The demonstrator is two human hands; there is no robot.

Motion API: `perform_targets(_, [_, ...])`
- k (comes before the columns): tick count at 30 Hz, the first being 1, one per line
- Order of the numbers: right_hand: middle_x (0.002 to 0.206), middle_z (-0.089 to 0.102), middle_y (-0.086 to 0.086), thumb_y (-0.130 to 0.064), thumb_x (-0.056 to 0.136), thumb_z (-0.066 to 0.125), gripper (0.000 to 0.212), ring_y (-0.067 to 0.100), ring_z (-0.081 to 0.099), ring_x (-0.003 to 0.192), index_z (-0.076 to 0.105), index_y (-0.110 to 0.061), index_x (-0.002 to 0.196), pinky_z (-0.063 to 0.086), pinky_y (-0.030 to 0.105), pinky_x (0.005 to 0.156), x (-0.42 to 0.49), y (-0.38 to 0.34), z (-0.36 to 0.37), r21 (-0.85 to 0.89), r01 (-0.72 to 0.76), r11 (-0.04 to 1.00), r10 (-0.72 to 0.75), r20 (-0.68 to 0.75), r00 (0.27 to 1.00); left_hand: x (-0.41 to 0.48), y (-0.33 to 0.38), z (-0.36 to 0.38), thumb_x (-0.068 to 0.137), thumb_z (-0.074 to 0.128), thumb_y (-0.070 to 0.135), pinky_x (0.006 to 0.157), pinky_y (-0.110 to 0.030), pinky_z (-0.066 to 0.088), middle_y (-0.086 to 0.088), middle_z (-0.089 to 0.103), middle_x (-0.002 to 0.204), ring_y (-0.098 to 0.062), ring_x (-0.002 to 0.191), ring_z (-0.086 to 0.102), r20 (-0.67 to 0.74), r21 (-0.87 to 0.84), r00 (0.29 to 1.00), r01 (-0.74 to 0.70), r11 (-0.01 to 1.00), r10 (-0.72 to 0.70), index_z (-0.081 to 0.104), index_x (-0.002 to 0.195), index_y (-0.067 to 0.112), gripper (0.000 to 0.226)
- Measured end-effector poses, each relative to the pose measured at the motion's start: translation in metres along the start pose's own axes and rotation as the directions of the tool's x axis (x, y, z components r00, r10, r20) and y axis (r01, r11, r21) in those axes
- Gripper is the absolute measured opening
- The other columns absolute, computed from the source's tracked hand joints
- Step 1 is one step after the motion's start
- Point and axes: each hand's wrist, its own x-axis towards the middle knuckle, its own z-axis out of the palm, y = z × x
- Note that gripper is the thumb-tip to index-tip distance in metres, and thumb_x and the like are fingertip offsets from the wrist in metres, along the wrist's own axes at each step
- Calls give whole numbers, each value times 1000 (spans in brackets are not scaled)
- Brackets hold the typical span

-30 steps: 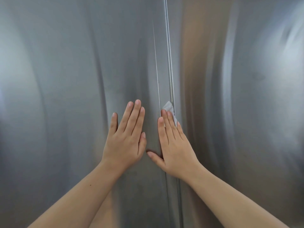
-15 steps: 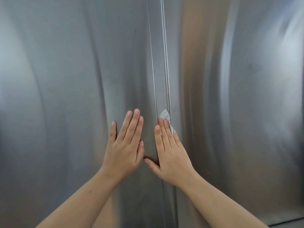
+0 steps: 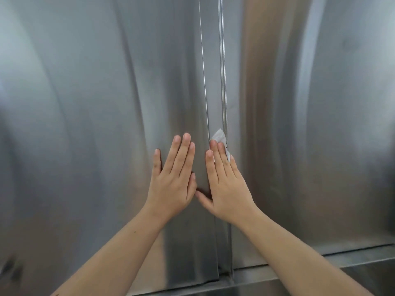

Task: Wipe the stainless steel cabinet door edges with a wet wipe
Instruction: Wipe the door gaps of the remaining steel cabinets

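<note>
Most of the view is filled by two brushed steel doors, seen close up. The left door (image 3: 85,124) is marked by broad soft reflections, and a dark smudge is seen near its lower left corner. The right door (image 3: 320,146) is lit brighter toward its far side, with a warm reflection just beside the seam. Between them a narrow upright edge (image 3: 213,82) of the left door is set off by a thin bright line on its left and by the seam on its right. Below the doors a steel rail (image 3: 352,256) is seen running across the lower right, and the bottoms of both doors are met by it.

Two bare forearms are raised from the lower corners toward the middle. The left hand (image 3: 173,180) is laid flat on the left door just left of the edge, with the fingers straight and close together and the thumb tucked alongside; nothing is held by it. The right hand (image 3: 226,189) is laid flat over the edge and the seam, with the fingers straight and pointed upward and the thumb spread out to the left, close to the heel of the left hand; whether the two touch cannot be told.

The wipe (image 3: 218,135), white and crumpled, is pressed against the edge under the right fingers (image 3: 220,159). A corner of it is shown above the fingertips and a thin strip along their right side, right at the seam
</note>
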Motion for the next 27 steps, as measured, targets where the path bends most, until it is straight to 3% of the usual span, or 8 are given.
perform_targets(3, [146,20,29,-45,87,44,80,41,17,137,16,9,139,21,46,112,-8,-3,1,19,-8,1000,8,21,1000,-10,5,2,91,33,25,110,-53,15,-13,20,151,-24,143,14,17,-8,1000,7,1000,-7,21,145,3,59])
perform_targets(7, [149,13,26,-49,89,40,87,38,10,140,-5,1,145,13,41,115,-20,-5,6,4,-15,1000,15,70,997,-20,8,4,91,33,26,111,-52,10,-12,19,152,-23,143,10,28,-23,1000,11,1000,-10,19,145,4,60])
perform_targets(14, [149,13,26,-51,89,42,90,37,11,141,-9,-3,146,14,41,116,-42,-9,17,79,-11,997,8,35,999,-37,14,2,92,33,29,112,-51,4,-9,11,154,-21,144,4,87,-50,996,20,999,-16,14,147,6,62])
perform_targets(19, [149,14,26,-50,89,43,89,39,12,140,-4,-2,147,16,43,115,-63,-14,21,90,-20,996,12,86,996,-58,23,3,93,31,31,112,-51,2,-5,-8,157,-22,144,0,133,-57,991,24,998,-16,7,149,7,65])
perform_targets(27, [149,12,25,-48,90,40,89,38,10,140,-12,-3,146,13,44,115,-88,-21,24,75,-34,997,20,174,985,-86,43,5,95,29,32,113,-51,-4,-7,-12,156,-24,144,-3,182,-61,983,46,997,-34,2,149,7,65])
